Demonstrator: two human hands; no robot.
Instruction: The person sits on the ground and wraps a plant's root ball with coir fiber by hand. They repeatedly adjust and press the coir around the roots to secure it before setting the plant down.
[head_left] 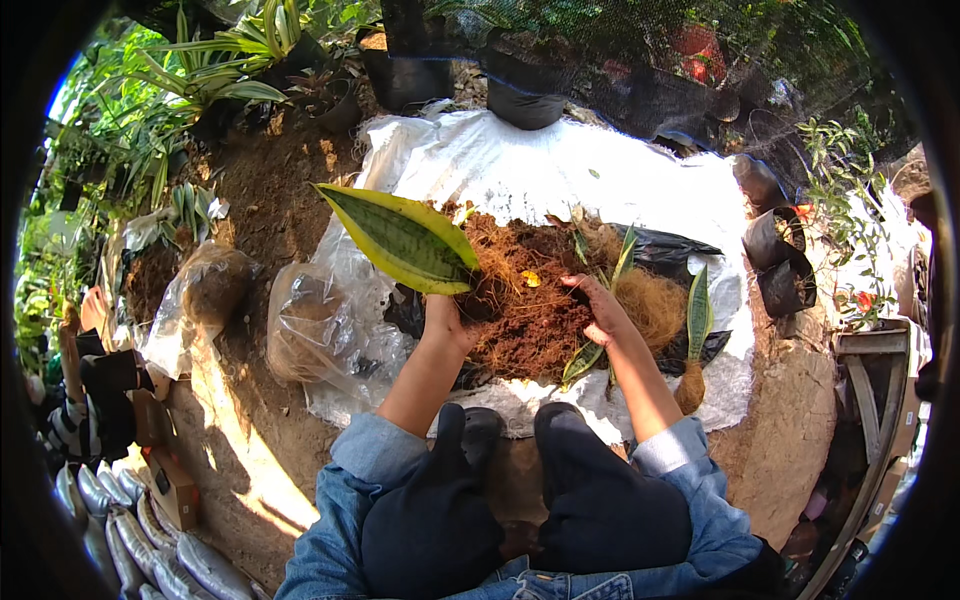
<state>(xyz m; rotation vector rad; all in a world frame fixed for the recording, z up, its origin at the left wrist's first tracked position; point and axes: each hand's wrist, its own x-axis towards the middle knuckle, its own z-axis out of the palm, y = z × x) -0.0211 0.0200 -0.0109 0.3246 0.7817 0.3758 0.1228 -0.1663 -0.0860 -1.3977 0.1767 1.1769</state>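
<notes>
My left hand [441, 318] grips the base of a broad yellow-edged snake plant leaf [395, 235], its fingers partly hidden by leaf and soil. My right hand [592, 305] is open at the right side of a heap of reddish-brown fibrous soil [525, 340], fingertips touching it. Beside that hand lie smaller snake plants [698, 315] and pale tan fibre [648, 305]. The heap rests on a white woven sheet [560, 150] with black plastic [665, 242] under part of it.
Clear bags of brown material [305, 320] sit left of the sheet. Black grow bags [775, 260] stand right and behind, potted plants [250, 60] at upper left. A wooden frame [865, 395] is at right. At far left are another person [100, 390] and silvery packets [150, 540].
</notes>
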